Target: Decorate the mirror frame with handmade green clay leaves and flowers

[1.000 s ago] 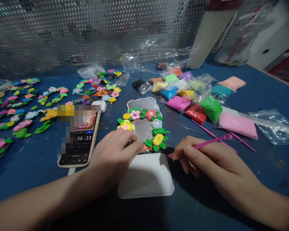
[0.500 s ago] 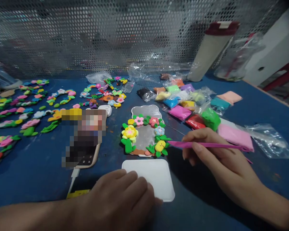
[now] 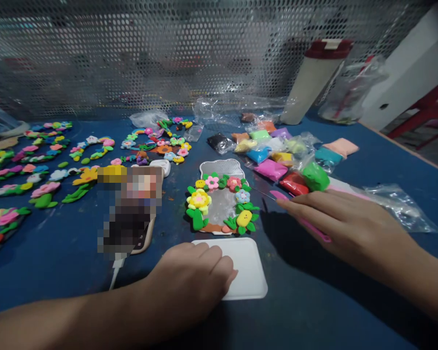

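Observation:
My left hand [image 3: 197, 274], its fingers curled closed, rests over the left part of a white board [image 3: 250, 272]. Whatever its fingertips hold is hidden beneath them. My right hand [image 3: 335, 218] is low over the table, palm down, with its fingers over a pink plastic clay knife [image 3: 279, 195]; the blade and the other end show past the fingers. A thin metal needle [image 3: 264, 193] lies just left of those fingertips. Beyond the board is a small mirror [image 3: 221, 206] framed with clay flowers and leaves, including a yellow clay piece with a face [image 3: 244, 218].
Several packets of coloured clay [image 3: 272, 170] are heaped at right, near a clear plastic bag [image 3: 401, 204]. A phone [image 3: 146, 238] on a cable lies at left beside clay-decorated frames [image 3: 91, 148]. A tumbler [image 3: 304, 87] stands at the back against a perforated metal panel [image 3: 160, 58].
My right hand has turned palm down and lowered, and the pink clay knife has swung to a different slant beneath it. My left hand has shifted slightly up and stays closed.

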### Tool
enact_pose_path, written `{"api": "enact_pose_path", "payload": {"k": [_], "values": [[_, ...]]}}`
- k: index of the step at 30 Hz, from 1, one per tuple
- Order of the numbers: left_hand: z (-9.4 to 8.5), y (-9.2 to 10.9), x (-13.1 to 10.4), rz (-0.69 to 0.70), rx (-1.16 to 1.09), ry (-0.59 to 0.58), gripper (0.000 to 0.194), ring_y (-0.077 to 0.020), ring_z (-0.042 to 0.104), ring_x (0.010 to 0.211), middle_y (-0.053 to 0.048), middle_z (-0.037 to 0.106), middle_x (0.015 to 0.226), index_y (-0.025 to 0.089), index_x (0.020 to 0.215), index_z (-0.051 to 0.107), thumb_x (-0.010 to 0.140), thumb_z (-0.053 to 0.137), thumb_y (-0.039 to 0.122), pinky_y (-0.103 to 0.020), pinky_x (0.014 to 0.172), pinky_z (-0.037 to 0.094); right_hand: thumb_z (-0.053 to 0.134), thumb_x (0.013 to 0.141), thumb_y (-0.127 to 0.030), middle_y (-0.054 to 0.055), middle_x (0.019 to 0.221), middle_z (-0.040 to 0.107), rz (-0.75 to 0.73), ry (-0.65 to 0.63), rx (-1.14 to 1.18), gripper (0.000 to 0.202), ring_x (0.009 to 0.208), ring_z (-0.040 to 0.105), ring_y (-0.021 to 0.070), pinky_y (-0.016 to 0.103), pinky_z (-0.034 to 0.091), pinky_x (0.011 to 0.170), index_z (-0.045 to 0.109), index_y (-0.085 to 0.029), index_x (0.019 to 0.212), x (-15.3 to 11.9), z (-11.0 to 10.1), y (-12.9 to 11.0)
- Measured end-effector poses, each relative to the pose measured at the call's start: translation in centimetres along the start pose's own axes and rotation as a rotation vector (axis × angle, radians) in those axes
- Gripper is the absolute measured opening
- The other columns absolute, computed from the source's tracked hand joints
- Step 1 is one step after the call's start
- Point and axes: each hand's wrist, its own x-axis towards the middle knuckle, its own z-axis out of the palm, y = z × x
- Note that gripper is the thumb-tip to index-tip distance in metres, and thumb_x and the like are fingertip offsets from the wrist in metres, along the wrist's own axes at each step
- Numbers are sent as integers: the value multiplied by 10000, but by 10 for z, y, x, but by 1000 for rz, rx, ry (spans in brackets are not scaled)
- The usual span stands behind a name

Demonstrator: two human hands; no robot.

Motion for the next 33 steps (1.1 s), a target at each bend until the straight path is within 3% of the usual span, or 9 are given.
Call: {"api": "enact_pose_path", "payload": {"k": [3, 7, 10, 14, 17, 19, 23, 29, 33], "values": [[-1, -1, 0, 10, 13, -9, 252, -174, 469, 435, 14, 512, 526, 225, 612, 454, 856, 412, 181, -303, 420, 247, 320, 895, -95, 160, 914, 679, -44, -81, 9, 351, 737, 629, 249, 370, 488, 606, 606, -82, 1096, -6, 6, -3], [1, -1, -1, 46, 58, 20, 244, -174, 477, 444, 11, 512, 527, 220, 622, 447, 855, 400, 163, -297, 425, 245, 336, 886, -81, 150, 962, 664, -33, -150, 25, 347, 768, 629, 252, 381, 501, 623, 609, -115, 1097, -12, 10, -10], [4, -1, -2, 75, 77, 67, 239, -169, 482, 451, 10, 513, 535, 213, 641, 445, 864, 384, 152, -292, 429, 243, 320, 886, -82, 136, 938, 665, 39, -127, 1, 372, 752, 624, 241, 360, 487, 612, 590, -148, 1134, -14, 6, -12], [4, -2, -2, 72, 76, 126, 305, -165, 479, 461, 1, 510, 529, 208, 635, 447, 904, 307, 168, -292, 434, 235, 418, 900, -209, 117, 843, 704, 430, 110, -85, 253, 718, 647, 225, 303, 442, 563, 666, -191, 941, -4, -12, -4], [1, -2, -1, 58, 69, 117, 343, -157, 468, 454, 5, 514, 530, 208, 642, 453, 927, 262, 187, -293, 434, 233, 424, 904, -276, 65, 606, 676, 738, 131, -22, 302, 574, 629, 176, 269, 403, 547, 672, -132, 808, 18, -27, 18], [-2, -2, 0, 67, 69, 107, 358, -153, 461, 446, 9, 515, 529, 210, 642, 450, 934, 244, 194, -292, 432, 232, 375, 915, -258, 75, 649, 680, 738, 79, 0, 342, 622, 625, 165, 269, 395, 594, 669, -99, 844, 33, -32, 37], [-4, -3, -1, 89, 73, 100, 366, -156, 472, 458, 8, 523, 540, 211, 653, 454, 941, 227, 207, -290, 438, 241, 536, 809, -261, 130, 862, 668, 678, -74, 8, 231, 754, 589, 198, 284, 355, 606, 681, -90, 861, 49, -31, 55], [-3, -4, -2, 98, 66, 103, 376, -156, 472, 462, 5, 524, 542, 209, 659, 454, 946, 211, 218, -288, 448, 245, 567, 797, -314, 60, 554, 604, 700, -243, 31, 262, 474, 488, 127, 255, 273, 465, 626, -166, 589, 37, -16, 29], [-2, -3, -1, 93, 67, 112, 376, -149, 463, 456, 7, 524, 539, 207, 655, 452, 946, 214, 207, -289, 447, 233, 486, 847, -417, 112, 609, 612, 775, -277, -40, 341, 485, 504, 166, 262, 233, 443, 625, -159, 672, 28, -5, 22]]}}
